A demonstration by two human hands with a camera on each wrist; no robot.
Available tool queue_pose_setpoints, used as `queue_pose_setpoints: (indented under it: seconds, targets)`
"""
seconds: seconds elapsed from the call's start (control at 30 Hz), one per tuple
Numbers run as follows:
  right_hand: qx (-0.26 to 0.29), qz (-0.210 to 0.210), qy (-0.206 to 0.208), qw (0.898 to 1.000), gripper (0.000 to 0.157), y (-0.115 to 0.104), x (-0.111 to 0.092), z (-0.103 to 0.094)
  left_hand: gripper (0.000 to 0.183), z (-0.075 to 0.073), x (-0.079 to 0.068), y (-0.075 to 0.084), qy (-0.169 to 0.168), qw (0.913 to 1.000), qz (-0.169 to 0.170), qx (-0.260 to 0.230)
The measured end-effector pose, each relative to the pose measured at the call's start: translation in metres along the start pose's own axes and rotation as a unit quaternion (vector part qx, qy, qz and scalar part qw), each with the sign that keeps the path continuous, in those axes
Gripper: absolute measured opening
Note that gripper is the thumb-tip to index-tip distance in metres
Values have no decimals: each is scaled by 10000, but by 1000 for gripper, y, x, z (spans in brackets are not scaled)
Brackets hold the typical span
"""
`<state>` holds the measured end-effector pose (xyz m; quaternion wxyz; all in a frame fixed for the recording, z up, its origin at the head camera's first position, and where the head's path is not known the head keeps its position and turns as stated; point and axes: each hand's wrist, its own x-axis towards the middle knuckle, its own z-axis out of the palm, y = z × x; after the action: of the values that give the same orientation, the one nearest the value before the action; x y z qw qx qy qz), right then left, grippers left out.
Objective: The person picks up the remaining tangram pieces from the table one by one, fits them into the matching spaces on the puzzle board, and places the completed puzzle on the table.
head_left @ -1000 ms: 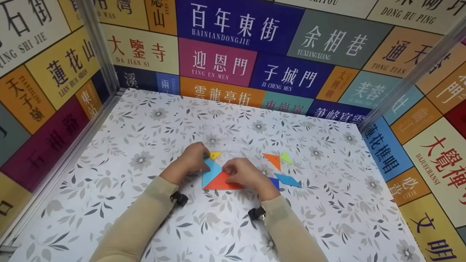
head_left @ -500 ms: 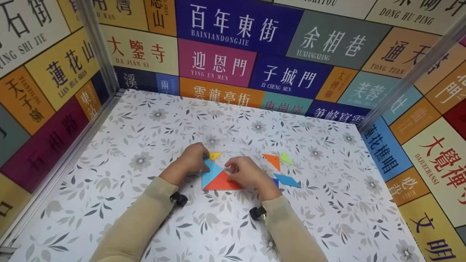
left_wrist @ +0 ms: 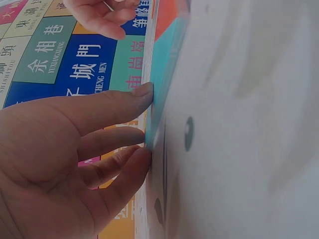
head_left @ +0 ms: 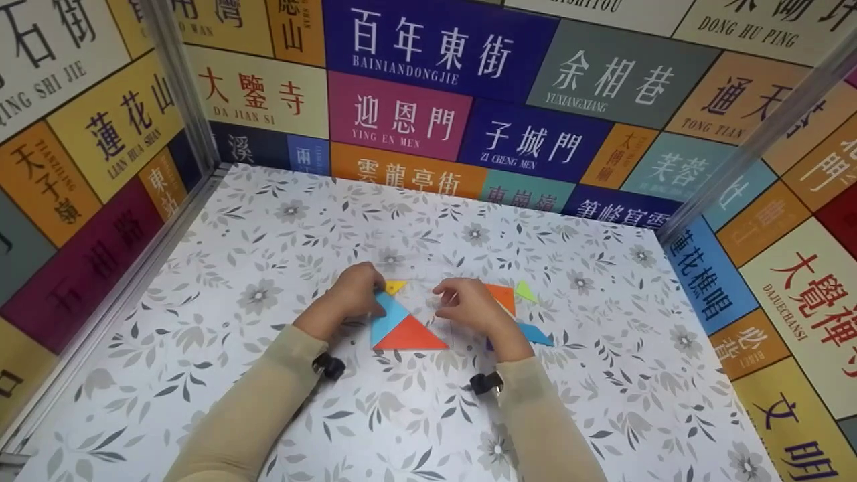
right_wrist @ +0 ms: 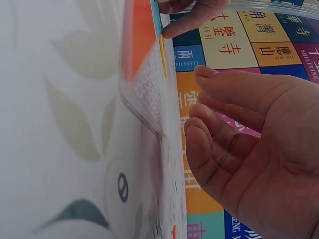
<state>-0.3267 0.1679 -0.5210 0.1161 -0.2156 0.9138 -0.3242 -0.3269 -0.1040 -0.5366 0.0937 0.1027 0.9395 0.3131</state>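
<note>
A light blue triangle (head_left: 390, 320) and a red triangle (head_left: 411, 336), flat tangram pieces, lie edge to edge in a clear square tray (right_wrist: 151, 102). My left hand (head_left: 353, 292) rests at the tray's left side, its fingertips touching the edge beside the light blue triangle in the left wrist view. A yellow triangle (head_left: 396, 286) shows just past those fingers, partly covered by them. Over the tray's right side hovers my right hand (head_left: 469, 306), fingers loosely bent, nothing between thumb and fingertips in the right wrist view.
Right of the tray lie an orange triangle (head_left: 505, 298), a small green triangle (head_left: 525, 292) and a blue parallelogram (head_left: 535, 334). A dark blue piece is mostly hidden under the right wrist. Walls with coloured sign panels (head_left: 402, 114) enclose the floral-patterned table (head_left: 268, 254).
My right hand has moved right and slightly away from me, off the red triangle, which now shows whole. It now covers part of the orange triangle. The left hand stays in place.
</note>
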Motion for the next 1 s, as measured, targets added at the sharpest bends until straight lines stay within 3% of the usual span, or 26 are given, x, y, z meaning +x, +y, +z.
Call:
queue_pose_setpoints:
  seconds: [0.33,0.6,0.83,1.0]
  targets:
    - [77,70,166,9998,33,8,-1,-10,50,0,0,1,-27,9999,-81,-90]
    - [202,215,159,9994,35,14,-4,-18,52,1,2,2,-112,9992,-334,-213]
    - [319,476,82,9983,33,22,-7,-27,50,1,1,0,-87,9997,-142,-180]
    - [53,472,115,9988,31,29,-10,-36,49,0,1,-1,-31,10000,-11,-6]
